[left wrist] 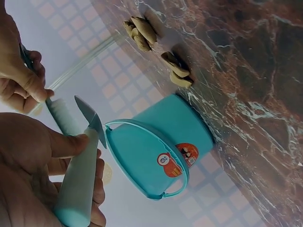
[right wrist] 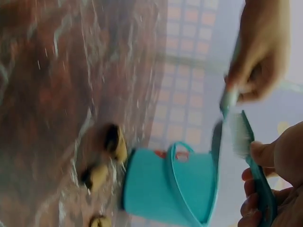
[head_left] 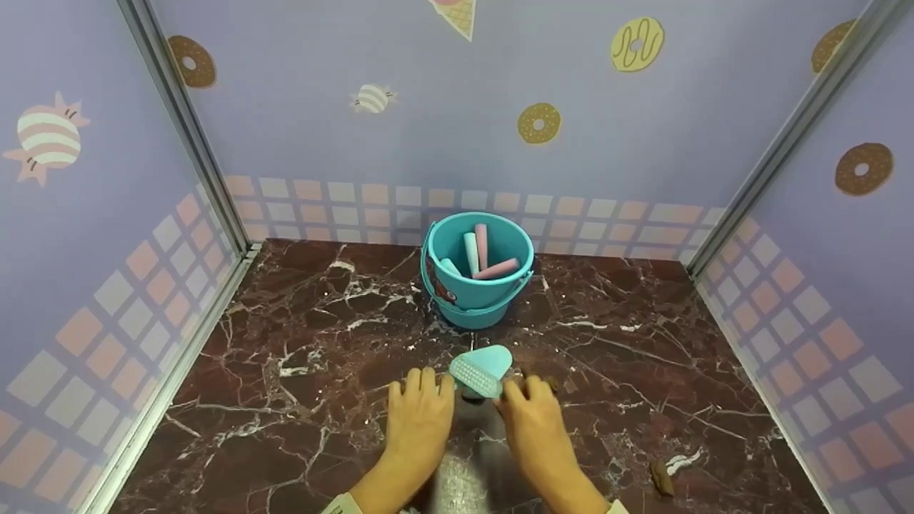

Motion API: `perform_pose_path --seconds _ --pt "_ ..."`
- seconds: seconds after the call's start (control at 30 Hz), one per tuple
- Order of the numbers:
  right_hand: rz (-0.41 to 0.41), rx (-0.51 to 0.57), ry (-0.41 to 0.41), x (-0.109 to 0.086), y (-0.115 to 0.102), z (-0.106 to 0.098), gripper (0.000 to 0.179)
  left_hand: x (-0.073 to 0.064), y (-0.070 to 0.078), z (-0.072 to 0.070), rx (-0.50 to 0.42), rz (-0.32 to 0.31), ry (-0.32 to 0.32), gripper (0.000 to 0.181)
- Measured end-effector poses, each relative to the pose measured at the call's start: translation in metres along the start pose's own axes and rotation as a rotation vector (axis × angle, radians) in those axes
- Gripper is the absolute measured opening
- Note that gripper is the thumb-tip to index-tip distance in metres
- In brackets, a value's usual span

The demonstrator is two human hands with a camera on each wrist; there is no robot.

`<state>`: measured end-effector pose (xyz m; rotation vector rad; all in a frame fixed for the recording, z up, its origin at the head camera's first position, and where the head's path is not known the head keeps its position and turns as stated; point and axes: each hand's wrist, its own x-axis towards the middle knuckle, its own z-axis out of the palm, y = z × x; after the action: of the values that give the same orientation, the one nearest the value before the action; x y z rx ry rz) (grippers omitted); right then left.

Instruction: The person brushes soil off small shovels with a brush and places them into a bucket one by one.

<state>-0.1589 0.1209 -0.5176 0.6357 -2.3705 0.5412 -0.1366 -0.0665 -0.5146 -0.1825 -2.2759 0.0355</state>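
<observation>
My left hand grips the pale handle of a small toy shovel, its fingers wrapped round it. The shovel's teal blade points forward, behind the brush in the head view. My right hand holds a brush by its dark teal handle. The brush's pale bristles face the shovel blade, and the two heads overlap in the head view. In the right wrist view the bristles are blurred and stand close to the blade; whether they touch I cannot tell.
A teal bucket with its handle down stands behind the hands, and pink and pale handles stick up inside. Several brown lumps lie on the dark marbled surface. Patterned walls enclose the back and both sides.
</observation>
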Motion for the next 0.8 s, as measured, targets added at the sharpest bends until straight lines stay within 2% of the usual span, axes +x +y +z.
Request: perform_pose_path --seconds 0.1,0.27,0.4,0.67,0.73,0.8 --pt "0.008 -0.021 0.009 0.000 0.000 0.000 0.024 0.000 0.001 -0.001 -0.005 -0.002 -0.001 0.027" --pt "0.106 -0.052 0.026 0.005 0.022 -0.002 0.023 -0.002 0.000 0.001 0.004 -0.001 0.026 0.023" --pt "0.099 -0.053 0.061 0.009 0.036 -0.001 0.025 -0.004 -0.001 0.003 0.012 -0.008 0.030 0.024" --pt "0.013 0.005 -0.009 0.000 0.007 0.001 0.021 0.002 0.001 0.000 0.001 -0.010 0.000 0.026" --pt "0.003 0.001 -0.003 -0.002 0.007 0.001 0.020 0.003 0.001 -0.001 0.000 0.001 0.010 0.027" --pt "0.028 -0.002 0.000 -0.001 0.013 0.000 0.019 0.002 0.000 -0.002 0.003 0.014 0.026 0.028"
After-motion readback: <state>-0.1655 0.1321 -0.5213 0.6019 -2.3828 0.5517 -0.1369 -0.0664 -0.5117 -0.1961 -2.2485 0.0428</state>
